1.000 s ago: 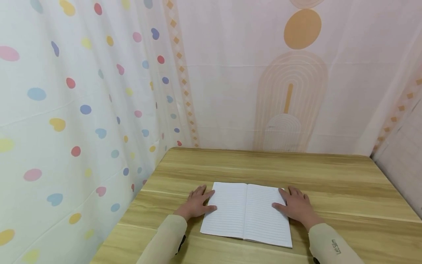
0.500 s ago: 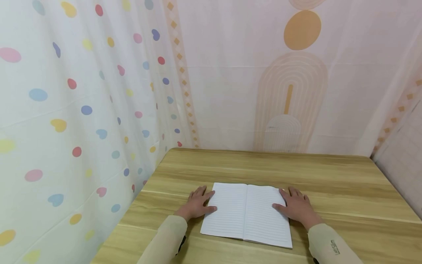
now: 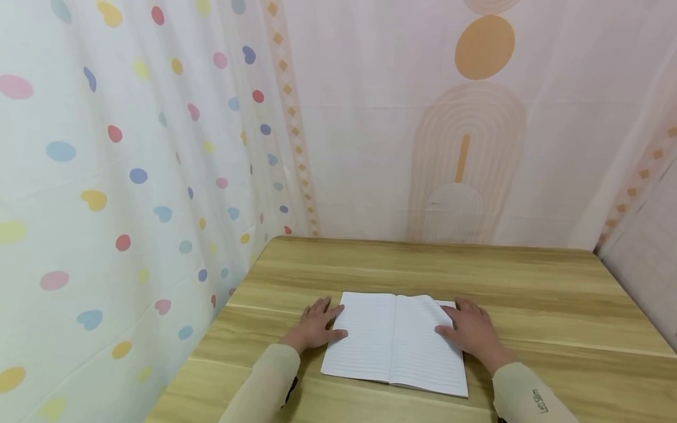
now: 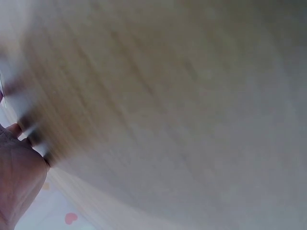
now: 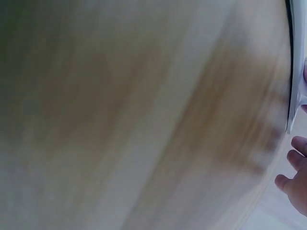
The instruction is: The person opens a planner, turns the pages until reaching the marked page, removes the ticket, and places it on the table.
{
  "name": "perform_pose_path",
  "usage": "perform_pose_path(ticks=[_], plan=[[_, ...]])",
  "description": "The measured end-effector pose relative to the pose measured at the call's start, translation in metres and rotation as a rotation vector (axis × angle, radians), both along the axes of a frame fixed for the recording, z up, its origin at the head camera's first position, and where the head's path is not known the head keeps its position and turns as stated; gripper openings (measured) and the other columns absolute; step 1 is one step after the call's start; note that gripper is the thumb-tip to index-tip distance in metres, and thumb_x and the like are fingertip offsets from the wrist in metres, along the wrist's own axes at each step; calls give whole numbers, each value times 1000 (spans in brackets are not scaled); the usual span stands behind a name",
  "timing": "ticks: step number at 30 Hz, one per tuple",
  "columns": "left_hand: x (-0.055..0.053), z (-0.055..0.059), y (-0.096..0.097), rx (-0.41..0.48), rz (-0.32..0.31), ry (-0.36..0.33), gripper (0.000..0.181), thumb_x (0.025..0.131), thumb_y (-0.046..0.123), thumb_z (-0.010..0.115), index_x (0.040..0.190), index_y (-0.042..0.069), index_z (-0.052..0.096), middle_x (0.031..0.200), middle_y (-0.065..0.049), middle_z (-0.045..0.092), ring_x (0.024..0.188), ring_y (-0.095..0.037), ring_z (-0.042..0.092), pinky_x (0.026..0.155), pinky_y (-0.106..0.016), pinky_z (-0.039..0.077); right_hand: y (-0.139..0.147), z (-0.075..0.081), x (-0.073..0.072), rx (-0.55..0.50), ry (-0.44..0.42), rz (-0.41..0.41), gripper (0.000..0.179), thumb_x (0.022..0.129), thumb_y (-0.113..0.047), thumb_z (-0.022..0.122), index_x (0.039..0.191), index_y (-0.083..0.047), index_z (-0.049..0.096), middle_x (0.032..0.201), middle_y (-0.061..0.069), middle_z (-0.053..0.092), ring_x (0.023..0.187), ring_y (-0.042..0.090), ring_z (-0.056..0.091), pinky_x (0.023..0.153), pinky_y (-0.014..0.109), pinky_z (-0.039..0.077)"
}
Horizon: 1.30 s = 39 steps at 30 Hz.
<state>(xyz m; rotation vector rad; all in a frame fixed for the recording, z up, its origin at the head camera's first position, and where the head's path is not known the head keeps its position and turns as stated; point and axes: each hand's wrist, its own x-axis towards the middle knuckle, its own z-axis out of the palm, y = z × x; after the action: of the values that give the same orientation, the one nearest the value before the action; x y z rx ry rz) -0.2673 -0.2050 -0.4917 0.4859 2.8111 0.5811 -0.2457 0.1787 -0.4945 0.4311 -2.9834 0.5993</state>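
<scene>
An open notebook (image 3: 365,335) with white ruled pages lies on the wooden table, its centre fold running toward the person. On its left edge rest the thumb and index finger of my left hand (image 3: 315,329); the other fingers spread over the tabletop. My right hand (image 3: 473,330) touches the right page (image 3: 420,346) with thumb and index finger, spread apart. Near that index finger the page's upper corner bends up and inward, baring a sheet below. In the right wrist view the notebook's edge (image 5: 292,62) shows beside the partly visible right hand (image 5: 298,177).
The wooden table (image 3: 423,267) extends around the notebook on every side. A curtain with coloured dots (image 3: 137,176) hangs along the left, and a pale patterned curtain (image 3: 365,147) hangs behind the table's far edge.
My right hand has shifted slightly left, and the upper corner of the right page has lifted and curled inward. The left hand has stayed in place.
</scene>
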Motion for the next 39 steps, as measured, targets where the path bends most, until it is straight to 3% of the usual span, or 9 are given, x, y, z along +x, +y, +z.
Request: perform_pose_path(ticks=[8, 12, 15, 22, 27, 31, 35, 39], plan=[[1, 0, 2, 16, 4, 1, 72, 94, 50, 63, 153, 13, 41, 161, -24, 17, 149, -42, 9, 116, -60, 6, -7, 8, 0, -61, 14, -43, 57, 88, -32, 75, 133, 0, 61, 133, 30, 53, 125, 50, 45, 99, 67, 34], [1, -2, 1, 10, 6, 7, 73, 94, 51, 63, 153, 13, 41, 161, -24, 17, 149, -42, 9, 116, -60, 7, -9, 13, -2, -258, -72, -74, 58, 90, -27, 74, 135, 5, 57, 115, 21, 63, 105, 38, 58, 88, 53, 48], [0, -3, 1, 10, 8, 5, 73, 94, 51, 63, 153, 14, 41, 161, -24, 17, 149, -42, 9, 116, -60, 7, -11, 17, -6, -428, -170, -108, 60, 92, -26, 72, 139, 5, 53, 107, 15, 62, 94, 29, 56, 78, 42, 50], [0, -4, -1, -5, -6, 8, 74, 94, 53, 62, 153, 13, 41, 160, -25, 18, 148, -43, 10, 116, -61, 8, -18, 33, -3, -667, -269, -136, 64, 98, -25, 63, 148, 7, 38, 123, 28, 56, 104, 33, 57, 86, 43, 51], [1, -5, -3, -14, -10, 9, 73, 94, 53, 61, 153, 13, 41, 160, -25, 18, 148, -43, 10, 116, -61, 8, -24, 43, -1, -853, -317, -111, 69, 100, -16, 58, 153, 9, 21, 128, 34, 56, 92, 25, 67, 77, 37, 57], [1, -3, -2, -6, -11, 3, 73, 94, 53, 61, 153, 14, 40, 161, -25, 17, 148, -43, 10, 116, -60, 7, -29, 48, 0, -993, -351, -103, 62, 102, -14, 54, 153, 6, 27, 125, 28, 61, 88, 17, 67, 75, 31, 55], [2, 0, 0, 0, -3, -1, 73, 95, 52, 62, 153, 14, 40, 161, -24, 17, 149, -42, 9, 117, -60, 7, -38, 52, 2, -1134, -393, -40, 53, 104, -14, 48, 151, 5, 33, 108, 12, 68, 80, 14, 67, 72, 29, 55], [2, 1, 1, -11, 1, 4, 73, 95, 51, 62, 154, 14, 40, 161, -24, 16, 149, -42, 9, 117, -59, 7, -51, 49, 3, -1169, -409, 19, 48, 107, -14, 39, 149, 10, 34, 111, 12, 66, 82, 14, 66, 75, 29, 55]])
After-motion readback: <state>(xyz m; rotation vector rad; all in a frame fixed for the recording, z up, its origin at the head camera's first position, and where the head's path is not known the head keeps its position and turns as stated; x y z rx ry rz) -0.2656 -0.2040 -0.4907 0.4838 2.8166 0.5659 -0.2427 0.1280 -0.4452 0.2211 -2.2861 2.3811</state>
